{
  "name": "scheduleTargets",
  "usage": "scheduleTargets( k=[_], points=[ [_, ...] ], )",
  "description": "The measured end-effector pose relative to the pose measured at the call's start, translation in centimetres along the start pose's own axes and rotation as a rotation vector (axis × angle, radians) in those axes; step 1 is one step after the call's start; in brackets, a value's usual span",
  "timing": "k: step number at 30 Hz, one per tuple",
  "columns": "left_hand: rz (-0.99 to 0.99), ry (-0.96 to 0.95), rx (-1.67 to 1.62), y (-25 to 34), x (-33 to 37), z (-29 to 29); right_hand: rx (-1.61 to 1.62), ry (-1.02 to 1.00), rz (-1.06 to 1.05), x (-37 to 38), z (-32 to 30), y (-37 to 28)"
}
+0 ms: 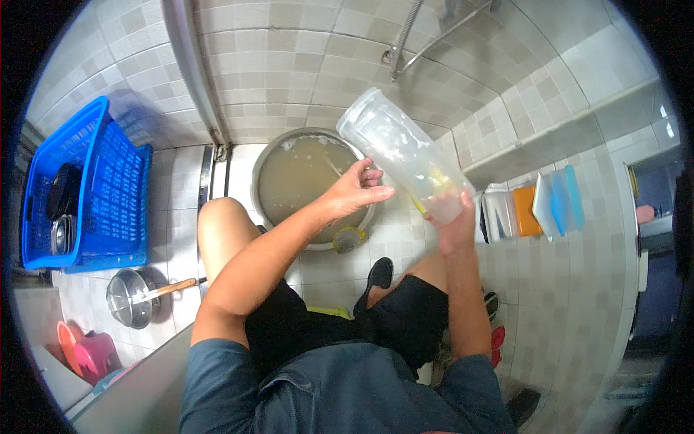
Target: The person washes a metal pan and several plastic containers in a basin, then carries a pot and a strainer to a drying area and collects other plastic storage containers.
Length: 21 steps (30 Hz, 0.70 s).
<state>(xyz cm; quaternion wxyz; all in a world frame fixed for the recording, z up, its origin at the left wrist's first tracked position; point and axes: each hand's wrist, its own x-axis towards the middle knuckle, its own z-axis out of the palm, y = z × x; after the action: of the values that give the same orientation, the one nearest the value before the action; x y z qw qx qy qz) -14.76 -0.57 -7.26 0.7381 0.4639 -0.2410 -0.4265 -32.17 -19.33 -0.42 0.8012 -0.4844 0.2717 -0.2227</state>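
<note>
My right hand grips the near end of a long translucent plastic container, which is tilted with its far end up and to the left. A yellow-green patch shows through its wall near my fingers; I cannot make out what it is. My left hand is beside the container, thumb stretched out and fingers partly curled, with nothing in it. Below that hand stands a large round metal basin of murky water. A round mesh scrubber rests at the basin's near rim.
At the left stands a blue plastic basket holding dark and metal cookware. In front of it lies a metal pan with a wooden handle. Several flat plastic pieces lean along the right wall. A shower hose hangs at the back.
</note>
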Motion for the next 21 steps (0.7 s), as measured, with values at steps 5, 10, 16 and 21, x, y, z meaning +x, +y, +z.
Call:
scheduleTargets(
  k=[5,10,16,21],
  points=[
    [0.097,0.102,-0.296,2.4,-0.9,0.6,0.087,-0.144,-0.002,-2.3,2.3,7.1],
    [0.192,0.193,-0.185,3.3,-0.6,-1.7,-0.270,-0.224,0.137,-1.9,3.8,6.4],
    [0.150,0.069,0.015,3.0,-0.2,-1.3,-0.651,-0.175,-0.138,3.4,4.5,3.7],
    [0.025,-0.095,0.062,3.0,-0.8,-0.3,-0.667,-0.077,-0.247,6.2,8.0,0.4]
  ],
)
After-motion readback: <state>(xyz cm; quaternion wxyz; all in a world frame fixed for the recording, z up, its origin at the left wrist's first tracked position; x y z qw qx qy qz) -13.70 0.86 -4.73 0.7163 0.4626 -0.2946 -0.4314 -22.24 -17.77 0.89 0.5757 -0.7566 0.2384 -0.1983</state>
